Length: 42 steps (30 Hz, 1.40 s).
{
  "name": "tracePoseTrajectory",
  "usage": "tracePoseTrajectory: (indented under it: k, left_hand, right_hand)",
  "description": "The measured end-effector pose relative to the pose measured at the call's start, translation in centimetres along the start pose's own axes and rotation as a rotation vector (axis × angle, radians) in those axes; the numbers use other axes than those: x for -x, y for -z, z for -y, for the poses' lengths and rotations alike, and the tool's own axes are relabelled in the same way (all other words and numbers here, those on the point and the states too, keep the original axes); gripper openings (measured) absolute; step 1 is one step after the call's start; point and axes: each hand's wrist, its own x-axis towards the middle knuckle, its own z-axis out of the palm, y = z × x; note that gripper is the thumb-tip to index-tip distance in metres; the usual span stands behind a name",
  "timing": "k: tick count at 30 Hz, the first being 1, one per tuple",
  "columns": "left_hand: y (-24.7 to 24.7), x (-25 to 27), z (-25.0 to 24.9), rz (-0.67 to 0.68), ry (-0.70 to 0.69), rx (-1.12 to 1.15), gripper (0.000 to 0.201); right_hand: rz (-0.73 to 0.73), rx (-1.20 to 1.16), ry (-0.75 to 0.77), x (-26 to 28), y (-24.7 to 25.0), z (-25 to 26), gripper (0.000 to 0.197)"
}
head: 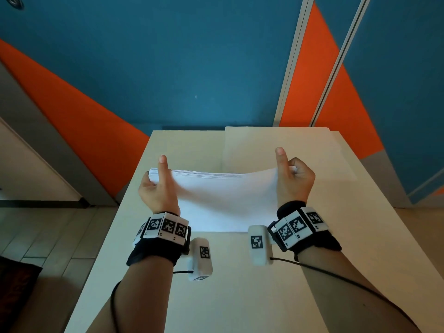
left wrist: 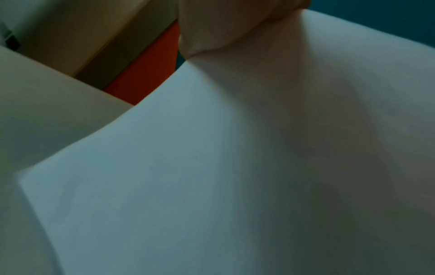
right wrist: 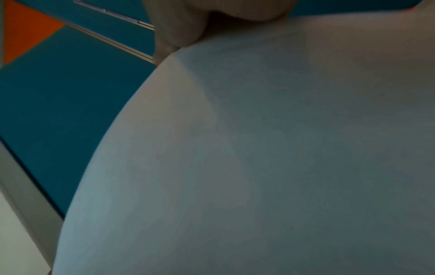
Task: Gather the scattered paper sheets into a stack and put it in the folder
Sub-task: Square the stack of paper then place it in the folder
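Note:
A stack of white paper sheets [head: 223, 198] is held between both hands above the cream table [head: 240, 284], its far edge raised and sagging in the middle. My left hand [head: 157, 186] grips the stack's left side, thumb on top. On the stack's right side my right hand [head: 292, 179] grips it, thumb up and fingers curled behind. The stack [left wrist: 235, 167] fills the left wrist view, and the stack [right wrist: 259, 158] fills the right wrist view too. A cream folder [head: 276, 145] lies flat on the table beyond the stack, at the far right.
The table is narrow, with its left edge [head: 115, 212] near my left hand. A blue and orange wall [head: 192, 68] rises behind the far edge. Tiled floor [head: 48, 236] lies to the left.

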Motion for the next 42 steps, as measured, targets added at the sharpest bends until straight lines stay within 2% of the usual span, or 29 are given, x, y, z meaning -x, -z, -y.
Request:
tracePoseTrajectory:
  k: [2,3,5,6,7,9,10,11,13,15,16,19,21,23,25,27,29,30,32,33,35,36,39,42]
  left_hand:
    - [-0.1,0.2,-0.4,-0.027,0.020,0.013,0.048]
    - [0.0,0.1,-0.5,-0.041,-0.014,-0.010,0.048]
    - [0.3,0.0,-0.5,-0.029,-0.186,-0.156,0.038]
    - [0.5,-0.1,-0.4,0.001,-0.272,-0.301,0.036]
    - [0.5,0.2,-0.7,0.050,-0.367,-0.460,0.046]
    - [0.4,1.3,-1.5,0.240,-0.633,-0.677,0.066]
    - [0.2,1.9,-2.2,0.395,-0.748,-0.701,0.070]
    - [0.0,2.8,-3.0,0.572,-0.806,-0.708,0.074]
    - [-0.4,4.2,-4.6,0.855,-0.738,-0.737,0.070]
    - [-0.8,4.8,-5.5,0.985,-0.617,-0.668,0.032]
    - [-0.8,4.9,-5.7,1.015,-0.560,-0.589,0.016]
    - [-0.4,5.1,-5.6,0.988,-0.468,-0.431,0.014]
    - [0.3,4.9,-5.6,0.934,-0.405,-0.332,0.006]
    - [1.1,4.3,-5.3,0.873,-0.316,-0.210,0.010]
    - [1.8,3.9,-4.9,0.843,-0.249,-0.152,0.013]
    - [2.3,3.9,-4.1,0.845,-0.203,-0.157,0.014]
    - [3.0,4.2,-2.8,0.850,-0.142,-0.148,0.011]
    - [3.4,4.3,-2.3,0.848,-0.105,-0.138,0.003]
    - [4.1,4.6,-1.6,0.818,-0.035,-0.097,0.004]
    - [4.3,4.6,-1.2,0.795,-0.015,-0.080,0.005]
    - [4.4,4.6,-0.7,0.760,-0.005,-0.088,0.009]
    - [4.3,4.6,-0.5,0.754,-0.011,-0.100,0.007]
    - [3.8,4.8,-0.4,0.731,-0.053,-0.097,0.008]
    - [3.4,5.1,-0.9,0.703,-0.112,-0.079,0.012]
  right_hand:
    - [-0.004,-0.009,0.058,-0.2,-0.1,0.7,0.057]
    - [0.003,-0.010,0.095,-0.3,-0.1,1.2,0.058]
    - [0.025,0.002,0.183,-0.6,-0.3,2.5,0.058]
    - [0.035,0.013,0.229,-0.8,-0.4,3.4,0.057]
    - [0.041,0.025,0.276,-1.0,-0.5,4.3,0.056]
    - [0.054,0.054,0.383,-1.4,-0.9,6.1,0.056]
    - [0.066,0.074,0.435,-1.5,-1.1,6.8,0.057]
    - [0.082,0.097,0.483,-1.6,-1.3,7.5,0.058]
    - [0.124,0.153,0.578,-1.3,-1.8,8.7,0.063]
    - [0.174,0.192,0.656,-1.0,-2.0,9.6,0.063]
    - [0.211,0.201,0.664,-1.0,-1.8,10.0,0.061]
    - [0.420,0.223,0.599,-1.8,-0.2,10.5,0.049]
    - [0.539,0.366,0.517,-2.9,2.1,10.3,0.057]
    - [0.596,0.500,0.353,-3.8,4.9,9.4,0.070]
    - [0.544,0.436,0.144,-3.9,6.9,8.3,0.072]
    - [0.452,0.189,-0.064,-3.3,7.6,7.0,0.081]
    - [0.391,-0.118,-0.297,-2.8,7.7,5.1,0.103]
    - [0.374,-0.259,-0.421,-2.7,7.9,4.1,0.113]
    - [0.412,-0.399,-0.607,-2.5,8.6,2.4,0.124]
    - [0.499,-0.384,-0.653,-2.2,8.7,2.0,0.123]
    - [0.693,-0.238,-0.681,-1.1,8.4,1.6,0.106]
    - [0.725,-0.154,-0.664,-0.5,8.1,1.4,0.096]
    - [0.587,-0.061,-0.554,0.2,7.0,1.7,0.076]
    - [0.486,-0.078,-0.389,-0.1,6.2,3.2,0.034]
